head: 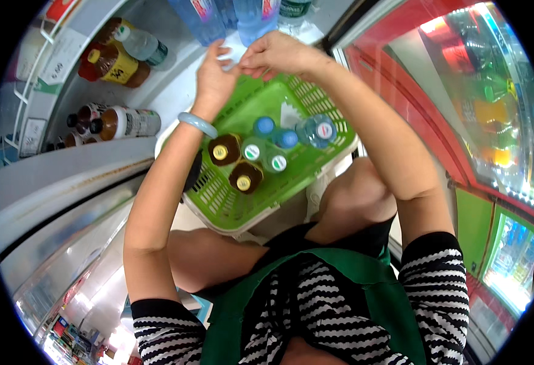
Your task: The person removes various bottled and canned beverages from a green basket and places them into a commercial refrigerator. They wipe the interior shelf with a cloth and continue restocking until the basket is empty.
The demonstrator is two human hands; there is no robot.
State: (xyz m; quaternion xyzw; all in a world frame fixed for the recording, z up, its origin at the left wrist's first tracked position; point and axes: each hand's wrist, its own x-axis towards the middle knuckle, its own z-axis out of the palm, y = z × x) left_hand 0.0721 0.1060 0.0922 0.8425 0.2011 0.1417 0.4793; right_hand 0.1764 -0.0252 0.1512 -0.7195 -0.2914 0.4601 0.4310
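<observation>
Over the far end of a green plastic basket (267, 200), my left hand (216, 75) and my right hand (269, 54) meet at the fingertips. Something small and pale may lie between the fingers; blur hides what it is. Just beyond them, large clear bottles with blue tint (248, 20) stand on the cooler floor. Inside the basket stand two brown drink bottles with yellow caps (243, 182), two bottles with white and green caps (276, 162), and clear bottles with blue caps (287, 138). A clear bottle with a white and red cap (317, 131) leans at the basket's right side.
Brown drink bottles (116, 66) and a white-labelled bottle (132, 122) lie in the cooler at left, behind its grey sill (89, 162). A wire rack (20, 93) hangs there. At right stands a red-framed drinks cooler (413, 109). My bare knees (353, 196) flank the basket's near side.
</observation>
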